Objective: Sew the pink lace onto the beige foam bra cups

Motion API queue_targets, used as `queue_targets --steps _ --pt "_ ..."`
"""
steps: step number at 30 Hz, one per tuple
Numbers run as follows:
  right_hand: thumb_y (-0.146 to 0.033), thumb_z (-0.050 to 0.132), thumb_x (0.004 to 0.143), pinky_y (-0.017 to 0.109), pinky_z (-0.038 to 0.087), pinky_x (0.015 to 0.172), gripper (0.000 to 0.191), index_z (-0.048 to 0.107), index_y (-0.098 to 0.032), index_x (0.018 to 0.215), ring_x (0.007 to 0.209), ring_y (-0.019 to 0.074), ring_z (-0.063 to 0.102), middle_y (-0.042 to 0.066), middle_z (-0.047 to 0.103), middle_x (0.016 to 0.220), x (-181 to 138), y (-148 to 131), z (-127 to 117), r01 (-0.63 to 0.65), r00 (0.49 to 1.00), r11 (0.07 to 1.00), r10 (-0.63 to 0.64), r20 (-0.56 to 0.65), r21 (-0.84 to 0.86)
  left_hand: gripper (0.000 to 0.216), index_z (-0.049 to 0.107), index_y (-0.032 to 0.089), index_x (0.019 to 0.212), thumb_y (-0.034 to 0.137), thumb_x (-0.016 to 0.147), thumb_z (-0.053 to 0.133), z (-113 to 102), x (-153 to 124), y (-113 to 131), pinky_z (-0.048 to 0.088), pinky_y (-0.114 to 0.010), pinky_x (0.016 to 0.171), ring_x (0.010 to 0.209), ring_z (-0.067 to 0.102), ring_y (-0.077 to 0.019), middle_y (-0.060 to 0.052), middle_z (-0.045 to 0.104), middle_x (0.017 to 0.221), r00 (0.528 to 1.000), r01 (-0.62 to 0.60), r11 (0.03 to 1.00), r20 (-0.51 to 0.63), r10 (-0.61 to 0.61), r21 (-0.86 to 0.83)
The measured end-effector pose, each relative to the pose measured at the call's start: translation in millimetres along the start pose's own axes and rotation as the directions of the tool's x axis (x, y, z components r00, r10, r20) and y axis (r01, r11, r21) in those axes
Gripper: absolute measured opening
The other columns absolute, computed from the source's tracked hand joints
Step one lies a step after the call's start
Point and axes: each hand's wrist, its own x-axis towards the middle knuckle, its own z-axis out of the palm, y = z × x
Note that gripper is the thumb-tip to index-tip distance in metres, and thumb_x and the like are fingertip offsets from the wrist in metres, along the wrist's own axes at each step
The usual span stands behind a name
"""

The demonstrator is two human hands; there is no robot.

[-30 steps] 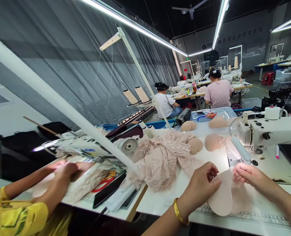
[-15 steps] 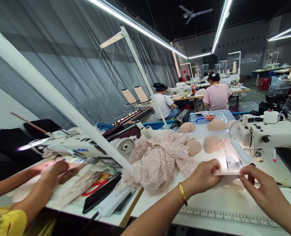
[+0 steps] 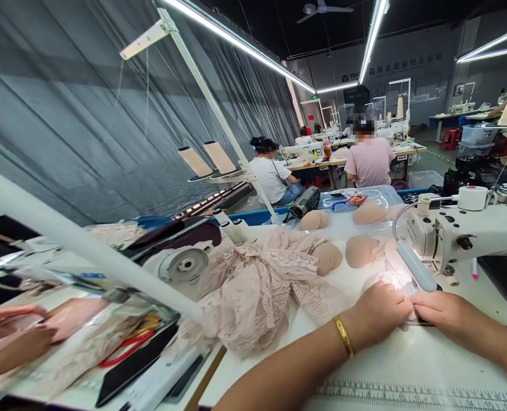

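Note:
Both of my hands are closed at the front of the white sewing machine [image 3: 463,234], close under its lit lamp [image 3: 416,267]. My left hand [image 3: 377,315], with a gold bracelet at the wrist, grips a piece of pale pink lace fabric [image 3: 391,278]. Against it sits my right hand [image 3: 444,314], its fingers pinching the edge of the same fabric, thumbs nearly touching. Most of the piece is covered by my fingers, and the needle is out of sight. Left of my hands lies a heaped pile of pink lace [image 3: 253,291].
Stacks of beige bra cups [image 3: 362,251] lie behind my hands. A measuring tape [image 3: 407,394] runs along the table's front edge. At left, a co-worker's hands [image 3: 17,331] hold pink fabric, near red-handled scissors [image 3: 129,348]. A slanted white pole [image 3: 108,240] crosses the left side.
My hands have come together and moved in under the lamp; before, they held a pale piece stretched between them. The view has swung slightly to the right.

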Motion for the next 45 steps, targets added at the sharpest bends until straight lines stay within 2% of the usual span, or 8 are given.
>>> queue_targets --steps 3,7,15,20,30,34,40,45 --pt "-0.013 0.046 0.104 0.040 0.060 0.092 0.044 0.071 -0.032 0.136 0.115 0.0276 0.070 0.008 0.078 0.128 -8 7 0 0.079 0.994 0.985 -0.091 -0.068 -0.155 0.010 0.062 0.018 0.084 0.013 0.093 0.062 13 3 -3 0.043 -0.035 0.068 0.076 0.057 -0.0205 -0.005 0.066 0.086 0.999 0.046 0.998 -0.003 -0.046 0.040" --pt "-0.012 0.047 0.103 0.041 0.060 0.087 0.042 0.070 -0.031 0.133 0.115 0.0294 0.069 0.009 0.078 0.122 -13 6 -4 0.109 0.992 0.951 -0.122 -0.028 -0.289 0.013 0.060 0.019 0.085 0.013 0.096 0.058 18 -5 -1 0.045 -0.034 0.073 0.082 0.058 -0.0205 -0.006 0.066 0.092 0.993 0.099 0.995 -0.061 -0.099 -0.008" --pt "-0.014 0.050 0.103 0.037 0.058 0.079 0.039 0.069 -0.033 0.132 0.111 0.0288 0.069 0.009 0.076 0.121 -15 5 -5 0.080 0.996 0.957 -0.084 -0.004 -0.278 0.014 0.059 0.018 0.084 0.012 0.096 0.056 21 -2 -2 0.043 -0.033 0.073 0.079 0.055 -0.0195 -0.006 0.064 0.088 0.993 0.075 0.997 -0.086 -0.078 -0.036" --pt "-0.012 0.048 0.103 0.036 0.057 0.079 0.038 0.071 -0.028 0.130 0.103 0.0265 0.070 0.010 0.076 0.118 -14 2 -6 0.108 0.991 0.958 -0.125 -0.048 -0.265 0.009 0.062 0.017 0.087 0.011 0.093 0.059 25 -2 -1 0.046 -0.035 0.076 0.084 0.056 -0.0198 -0.005 0.067 0.096 0.989 0.086 0.995 -0.114 -0.091 -0.053" --pt "-0.012 0.044 0.105 0.034 0.053 0.072 0.033 0.068 -0.026 0.122 0.100 0.0259 0.067 0.010 0.074 0.114 -13 2 -6 0.152 0.986 0.940 -0.165 -0.017 -0.305 0.019 0.062 0.018 0.084 0.013 0.100 0.053 30 2 -5 0.043 -0.035 0.076 0.078 0.055 -0.0178 -0.002 0.067 0.088 0.983 0.021 0.992 -0.178 -0.044 -0.127" --pt "-0.013 0.044 0.106 0.035 0.052 0.073 0.031 0.068 -0.025 0.121 0.098 0.0256 0.066 0.009 0.073 0.111 -13 5 -3 0.088 0.994 0.939 -0.103 -0.030 -0.332 0.020 0.063 0.017 0.083 0.016 0.101 0.054 33 7 -12 0.042 -0.034 0.077 0.081 0.058 -0.0182 -0.003 0.070 0.091 0.981 0.010 0.991 -0.193 -0.035 -0.132" --pt "-0.019 0.048 0.106 0.034 0.051 0.071 0.027 0.073 -0.028 0.109 0.090 0.0244 0.066 0.006 0.072 0.100 -10 10 -4 -0.011 0.996 0.952 -0.015 -0.084 -0.306 0.015 0.070 0.018 0.103 0.019 0.103 0.056 40 17 -28 0.045 -0.038 0.091 0.102 0.064 -0.0231 -0.005 0.076 0.112 0.976 -0.015 0.987 -0.217 -0.020 -0.158" --pt "-0.017 0.048 0.103 0.033 0.051 0.070 0.028 0.074 -0.029 0.099 0.085 0.0231 0.067 0.004 0.073 0.093 -8 16 -1 -0.083 0.992 0.957 0.052 -0.117 -0.278 0.019 0.073 0.019 0.106 0.020 0.104 0.055 42 23 -40 0.044 -0.038 0.097 0.105 0.063 -0.0233 -0.006 0.076 0.116 0.982 -0.007 0.991 -0.186 -0.018 -0.135"
